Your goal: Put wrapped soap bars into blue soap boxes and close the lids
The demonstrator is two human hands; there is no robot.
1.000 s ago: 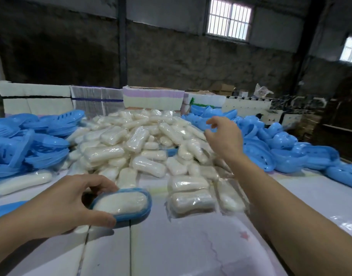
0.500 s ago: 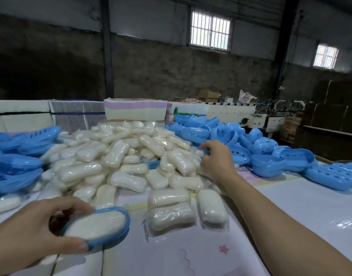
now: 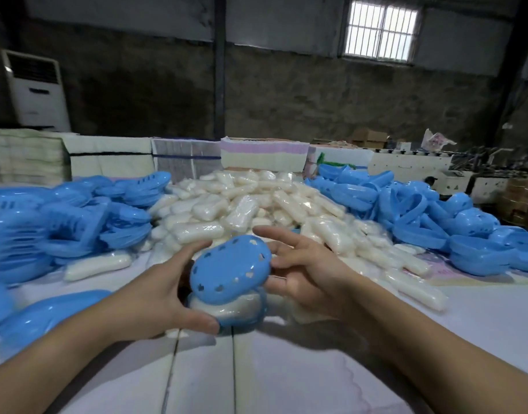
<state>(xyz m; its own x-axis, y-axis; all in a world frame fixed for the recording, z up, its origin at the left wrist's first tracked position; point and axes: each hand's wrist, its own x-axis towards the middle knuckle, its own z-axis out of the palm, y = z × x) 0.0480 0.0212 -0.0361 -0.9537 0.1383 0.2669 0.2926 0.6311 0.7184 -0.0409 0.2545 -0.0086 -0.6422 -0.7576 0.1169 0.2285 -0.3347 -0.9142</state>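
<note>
Over the near middle of the white table (image 3: 286,369), both hands met on one soap box. The left hand (image 3: 155,294) gripped the blue base (image 3: 244,316) with thumb curled under its front rim and fingers behind, a wrapped soap bar (image 3: 226,306) lying white and full inside it. On top sat the perforated lid (image 3: 229,268), tilted, its far end riding high and not yet seated. The right hand (image 3: 304,270) came in from the side with fingers fairly straight and spread, tips touching the lid's edge; I judged it more a steadying push than a firm hold.

To do this well, I'd say line up the lid's rim with the base all round, keep the plastic wrap tucked clear of the seam, then press down evenly from both ends until it snaps.

Beyond them rose the heap of wrapped bars (image 3: 244,204), loose and unboxed. Left of it lay a pile of blue box parts (image 3: 68,222), right of it another pile of blue shells (image 3: 421,216), open and, so far as could be seen, holding no soap.
</note>
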